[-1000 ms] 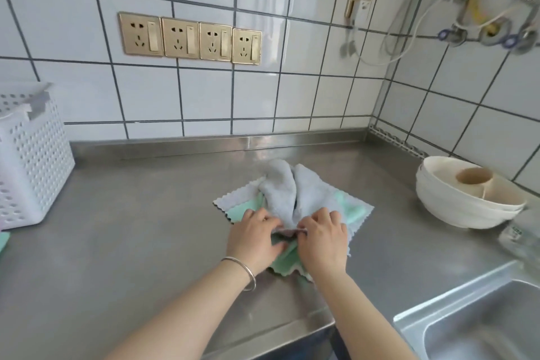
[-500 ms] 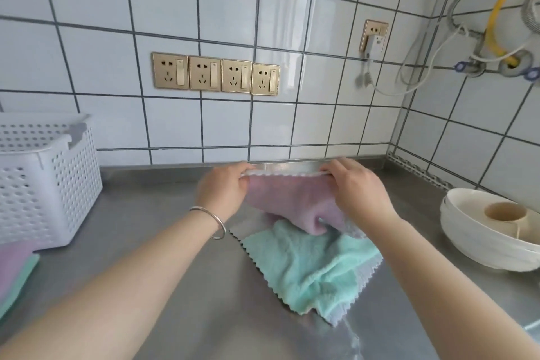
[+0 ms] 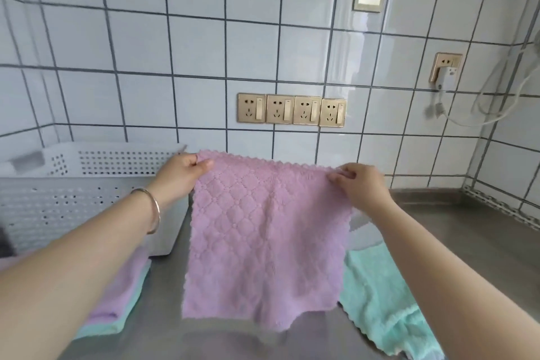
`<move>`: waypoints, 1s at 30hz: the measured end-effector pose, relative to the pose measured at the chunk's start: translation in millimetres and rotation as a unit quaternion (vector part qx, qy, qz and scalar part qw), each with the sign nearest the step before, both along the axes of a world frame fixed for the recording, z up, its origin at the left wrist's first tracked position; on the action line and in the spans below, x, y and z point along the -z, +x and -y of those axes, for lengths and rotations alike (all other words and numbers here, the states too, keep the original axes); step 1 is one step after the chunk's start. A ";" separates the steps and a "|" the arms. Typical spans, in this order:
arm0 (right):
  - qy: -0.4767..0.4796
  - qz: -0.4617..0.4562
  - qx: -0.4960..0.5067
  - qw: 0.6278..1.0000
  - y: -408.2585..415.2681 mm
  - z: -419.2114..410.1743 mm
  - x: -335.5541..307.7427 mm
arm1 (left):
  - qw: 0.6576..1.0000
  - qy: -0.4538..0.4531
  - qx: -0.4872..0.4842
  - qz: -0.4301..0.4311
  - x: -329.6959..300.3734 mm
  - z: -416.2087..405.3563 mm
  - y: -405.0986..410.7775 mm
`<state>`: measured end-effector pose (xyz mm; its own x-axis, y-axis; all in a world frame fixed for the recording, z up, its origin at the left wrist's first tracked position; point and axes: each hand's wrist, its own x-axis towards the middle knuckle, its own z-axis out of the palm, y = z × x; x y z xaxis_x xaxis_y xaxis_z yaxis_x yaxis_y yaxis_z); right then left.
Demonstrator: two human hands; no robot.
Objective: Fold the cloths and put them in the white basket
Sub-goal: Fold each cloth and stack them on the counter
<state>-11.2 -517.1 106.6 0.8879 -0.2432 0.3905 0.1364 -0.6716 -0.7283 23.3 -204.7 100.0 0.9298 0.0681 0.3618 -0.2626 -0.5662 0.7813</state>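
A pink quilted cloth [image 3: 263, 240] hangs spread out in the air above the steel counter. My left hand [image 3: 182, 175] pinches its top left corner and my right hand [image 3: 361, 185] pinches its top right corner. A mint green cloth [image 3: 382, 298] lies rumpled on the counter to the lower right, partly hidden behind the pink one. The white perforated basket [image 3: 87, 181] stands at the left against the wall. In front of it lie folded cloths [image 3: 122, 301], pink on top of mint green, partly covered by my left arm.
The steel counter [image 3: 455, 231] runs to the tiled wall. A row of gold sockets [image 3: 292, 109] is on the wall behind the cloth. A plugged white charger [image 3: 445, 79] with a loose cable hangs at the right.
Both hands have lifted the pink cloth off the pile and pulled it out flat in the air. The view has tilted up and swung left, so the basket sits closer to centre.
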 end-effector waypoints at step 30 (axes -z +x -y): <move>-0.119 -0.271 -0.229 0.927 -162.5 -4.1 166.3 | 0.930 0.274 0.162 -0.182 171.3 -80.8 -195.1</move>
